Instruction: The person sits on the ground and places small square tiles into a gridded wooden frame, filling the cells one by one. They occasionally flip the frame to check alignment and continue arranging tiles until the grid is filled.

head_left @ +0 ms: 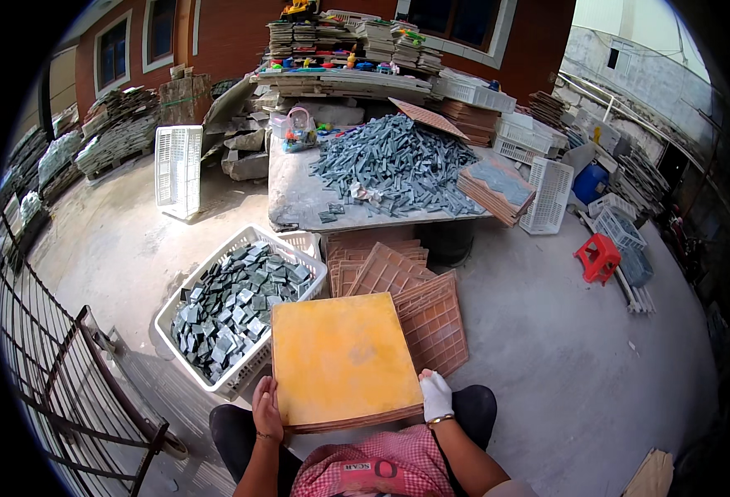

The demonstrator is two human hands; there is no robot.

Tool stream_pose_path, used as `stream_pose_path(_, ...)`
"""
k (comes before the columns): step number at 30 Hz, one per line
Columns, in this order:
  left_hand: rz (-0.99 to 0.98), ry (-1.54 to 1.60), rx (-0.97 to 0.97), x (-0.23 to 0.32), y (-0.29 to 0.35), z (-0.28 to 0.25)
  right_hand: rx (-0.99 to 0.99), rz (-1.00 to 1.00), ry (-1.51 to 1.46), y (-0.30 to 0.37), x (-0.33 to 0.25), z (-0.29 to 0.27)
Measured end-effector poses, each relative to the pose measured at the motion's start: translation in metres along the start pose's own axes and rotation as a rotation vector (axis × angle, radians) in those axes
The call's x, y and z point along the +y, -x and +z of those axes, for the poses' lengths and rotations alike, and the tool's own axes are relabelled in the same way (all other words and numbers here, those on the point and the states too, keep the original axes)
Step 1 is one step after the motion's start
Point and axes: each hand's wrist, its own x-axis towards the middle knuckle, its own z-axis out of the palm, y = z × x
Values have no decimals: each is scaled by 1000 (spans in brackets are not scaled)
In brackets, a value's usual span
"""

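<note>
**Held only near one edge, the board could dip**

We see the yellow square board [344, 356] in front of the seated person's lap, between the knees, with brown layers showing under its near edge. The left hand [267, 407] grasps its left side by the near corner; the right hand [437, 396], in a white fingerless glove, grips the right side near its corner. We cannot tell how far the fingers reach underneath, or what bears the far part.

If nothing supports that far end, we judge it could dip, since both grips sit close to the near edge. Uneven pressure could also slide the layers apart, and the gloved palm may grip differently from the bare one.

To the left, the white plastic crate [245, 373] of dark stone chips lies just beside the board; a swing that way could knock its rim. Beyond, the brown gridded trays [431, 331] lean askew over one another, so we think a bump from the board could make them slide.
</note>
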Motion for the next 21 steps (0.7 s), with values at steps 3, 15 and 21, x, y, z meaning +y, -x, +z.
stream_pose_path(3, -48, 161, 37, 22, 1, -10, -41, 140, -187, 10, -22, 12)
stream_pose_path(15, 172, 464, -139, 135, -93, 118, -395, -811, 776, -13, -177, 117)
stream_pose_path(21, 179, 479, -173, 150, -100, 130, -533, -1106, 1093, -34, -217, 146)
